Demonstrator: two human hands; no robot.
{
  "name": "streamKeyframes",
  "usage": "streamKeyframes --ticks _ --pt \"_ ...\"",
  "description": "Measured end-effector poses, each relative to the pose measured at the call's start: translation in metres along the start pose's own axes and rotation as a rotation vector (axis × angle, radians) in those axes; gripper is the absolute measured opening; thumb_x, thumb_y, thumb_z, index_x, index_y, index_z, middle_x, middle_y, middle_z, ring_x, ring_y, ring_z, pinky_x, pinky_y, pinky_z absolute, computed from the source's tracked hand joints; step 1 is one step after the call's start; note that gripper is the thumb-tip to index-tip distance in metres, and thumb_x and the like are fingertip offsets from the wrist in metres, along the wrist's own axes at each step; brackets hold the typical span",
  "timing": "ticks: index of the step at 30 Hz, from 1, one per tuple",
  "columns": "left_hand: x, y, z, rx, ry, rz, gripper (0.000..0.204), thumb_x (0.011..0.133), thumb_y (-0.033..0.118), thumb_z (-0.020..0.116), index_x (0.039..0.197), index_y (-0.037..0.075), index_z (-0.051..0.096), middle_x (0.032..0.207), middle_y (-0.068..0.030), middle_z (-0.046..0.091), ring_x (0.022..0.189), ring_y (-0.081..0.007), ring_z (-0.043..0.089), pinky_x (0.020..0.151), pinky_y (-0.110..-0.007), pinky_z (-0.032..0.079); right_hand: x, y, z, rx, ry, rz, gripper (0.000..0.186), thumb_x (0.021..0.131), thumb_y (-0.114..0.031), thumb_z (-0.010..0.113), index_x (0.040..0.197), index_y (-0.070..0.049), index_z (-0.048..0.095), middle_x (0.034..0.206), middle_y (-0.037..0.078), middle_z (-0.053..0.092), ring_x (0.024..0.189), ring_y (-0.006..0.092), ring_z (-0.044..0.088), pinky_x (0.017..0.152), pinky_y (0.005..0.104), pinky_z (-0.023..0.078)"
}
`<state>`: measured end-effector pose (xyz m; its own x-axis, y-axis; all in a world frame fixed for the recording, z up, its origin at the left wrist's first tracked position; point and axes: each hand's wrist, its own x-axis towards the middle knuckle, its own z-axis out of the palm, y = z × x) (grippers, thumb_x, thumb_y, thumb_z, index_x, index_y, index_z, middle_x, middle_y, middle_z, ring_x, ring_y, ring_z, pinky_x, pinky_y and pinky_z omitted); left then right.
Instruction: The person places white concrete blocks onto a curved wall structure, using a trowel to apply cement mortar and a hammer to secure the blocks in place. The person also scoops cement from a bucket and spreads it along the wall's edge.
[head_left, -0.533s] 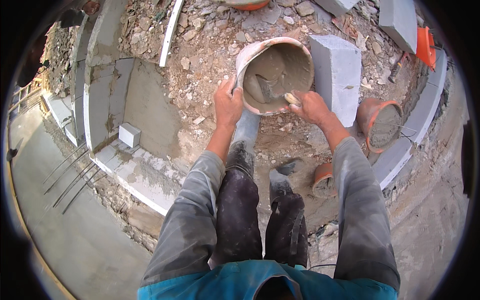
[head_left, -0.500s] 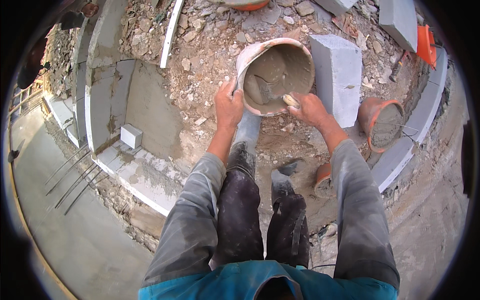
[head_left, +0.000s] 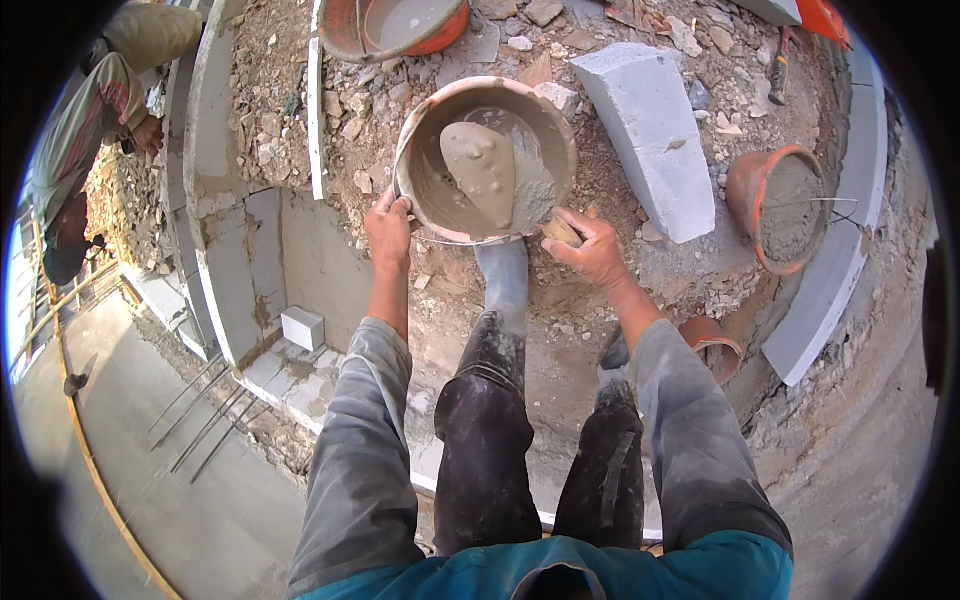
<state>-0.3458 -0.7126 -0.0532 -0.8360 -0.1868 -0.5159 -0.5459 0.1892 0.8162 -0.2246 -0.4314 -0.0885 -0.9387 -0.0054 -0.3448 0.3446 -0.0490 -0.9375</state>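
My left hand (head_left: 388, 225) grips the left side of a pale, mortar-stained bucket (head_left: 445, 98) containing wet grey mortar. Inside, a smooth, lumpy mound (head_left: 478, 170) of the mortar sits beside a rougher, wetter patch. My right hand (head_left: 590, 245) is closed on the wooden handle of a trowel (head_left: 562, 228) at the bucket's lower right; much of its blade is hidden by mortar. A booted leg of mine is just below the bucket. A long light-grey block (head_left: 645, 140) lies to the right of it.
A co-worker's hand (head_left: 148, 135) and legs show at upper left, beside block walls (head_left: 220, 280). An orange bucket (head_left: 440, 35) stands behind mine; another with mortar (head_left: 760, 220) and a smaller one (head_left: 715, 350) are at right. Rebar (head_left: 200, 430) sticks out at lower left. Rubble surrounds me.
My view has shifted, bringing the co-worker and rear bucket further in. The bucket and both hands sit further left in view, and a raised mound now shows in the mortar.
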Motion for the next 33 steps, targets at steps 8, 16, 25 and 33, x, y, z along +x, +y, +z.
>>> streamKeyframes --ticks 8,16,25,33 --pt "-0.020 0.013 -0.030 0.892 0.204 0.367 0.042 0.090 0.024 0.060 0.118 -0.007 0.058 0.100 -0.0184 0.067 0.094 -0.0262 0.064 0.084 -0.037 0.047 -0.145 -0.039 -0.083 0.003 0.303 -0.212 0.041 0.070 -0.021 0.081 0.098 0.005 0.066 0.078 0.009 0.064 0.069 0.0120 0.057 0.065 0.0298 0.049" --pt "-0.132 0.038 0.043 1.093 0.259 0.666 0.062 0.091 0.026 0.059 0.133 -0.014 0.042 0.118 -0.0293 0.058 0.106 -0.0384 0.057 0.092 -0.043 0.045 -0.409 0.047 -0.179 0.179 0.919 0.048 0.051 0.073 -0.018 0.077 0.114 0.007 0.063 0.098 0.011 0.070 0.087 0.0138 0.065 0.079 0.0278 0.052" --pt "-0.266 0.059 0.160 1.188 -0.326 0.899 0.066 0.092 0.030 0.053 0.145 -0.004 0.033 0.122 -0.0298 0.055 0.105 -0.0383 0.058 0.089 -0.045 0.048 -0.598 0.254 -0.227 0.329 1.543 0.387 0.061 0.079 -0.024 0.077 0.127 0.007 0.056 0.113 0.017 0.067 0.098 0.0169 0.065 0.085 0.0304 0.053" --pt "-0.307 0.046 0.155 1.591 -0.346 0.841 0.083 0.095 0.052 0.049 0.147 -0.007 0.024 0.114 -0.0280 0.060 0.099 -0.0381 0.060 0.080 -0.045 0.050 -0.571 0.382 -0.329 0.677 1.643 0.502 0.063 0.079 -0.031 0.073 0.132 -0.001 0.056 0.116 0.016 0.066 0.100 0.0202 0.067 0.074 0.0326 0.057"
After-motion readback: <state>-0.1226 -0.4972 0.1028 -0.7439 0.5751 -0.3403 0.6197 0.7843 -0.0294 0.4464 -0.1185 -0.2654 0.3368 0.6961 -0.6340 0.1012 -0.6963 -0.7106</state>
